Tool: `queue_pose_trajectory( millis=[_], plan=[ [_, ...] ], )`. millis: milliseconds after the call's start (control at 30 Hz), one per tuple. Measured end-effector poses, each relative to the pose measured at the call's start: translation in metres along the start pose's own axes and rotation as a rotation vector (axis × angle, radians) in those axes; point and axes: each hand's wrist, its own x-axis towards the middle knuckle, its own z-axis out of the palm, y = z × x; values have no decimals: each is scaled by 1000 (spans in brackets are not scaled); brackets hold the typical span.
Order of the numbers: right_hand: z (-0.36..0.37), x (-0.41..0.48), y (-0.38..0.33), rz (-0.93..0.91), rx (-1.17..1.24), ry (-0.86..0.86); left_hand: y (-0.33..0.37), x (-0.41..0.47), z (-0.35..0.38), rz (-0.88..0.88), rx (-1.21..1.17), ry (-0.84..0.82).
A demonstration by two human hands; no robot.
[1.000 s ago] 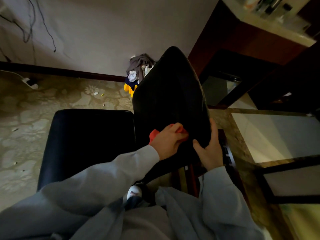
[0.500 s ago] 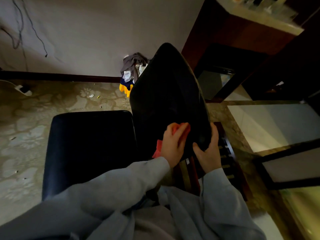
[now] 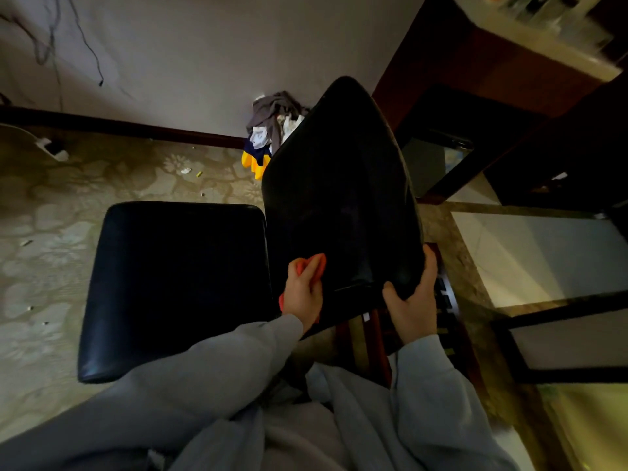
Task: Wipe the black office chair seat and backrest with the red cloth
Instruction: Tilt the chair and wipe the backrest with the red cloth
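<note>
The black chair's seat (image 3: 176, 283) lies to the left and its black backrest (image 3: 339, 198) rises in the middle of the view. My left hand (image 3: 302, 294) holds the red cloth (image 3: 314, 263) bunched against the lower left part of the backrest, near the gap to the seat. My right hand (image 3: 413, 300) grips the backrest's lower right corner, thumb on the front face and fingers wrapped around the edge. Most of the cloth is hidden under my left hand.
A pile of clothes (image 3: 272, 130) lies on the floor against the wall behind the chair. Dark wooden furniture (image 3: 492, 96) stands at the upper right, with a glass-topped table (image 3: 543, 249) to the right. The patterned floor (image 3: 68, 215) has small scraps on it.
My left hand has slid the red cloth leftward across the lower backrest, from beside the right hand toward the seat. My right hand has kept its grip on the corner.
</note>
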Motion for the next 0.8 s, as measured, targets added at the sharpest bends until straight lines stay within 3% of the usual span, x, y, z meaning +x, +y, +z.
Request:
queue_pose_trajectory(
  millis=[67,133,233,400,500,800],
  plan=[
    [-2,4,-3,-12,-14,-6,5,16,-7,-129,-82,8],
    [-5,11,-10,-51,-49,-9,22,34,-12,-132,-131,64],
    [-9,30,-25,-116,-166,-31,62,57,-11,49,-154,147],
    [-9,78,-48,-209,-509,-171,108,83,6,371,5,85],
    [-2,108,-61,-246,-769,-298,100,96,19,277,81,94],
    [33,152,-68,-590,-1452,-599,11,141,13,-43,-24,202]
  ],
)
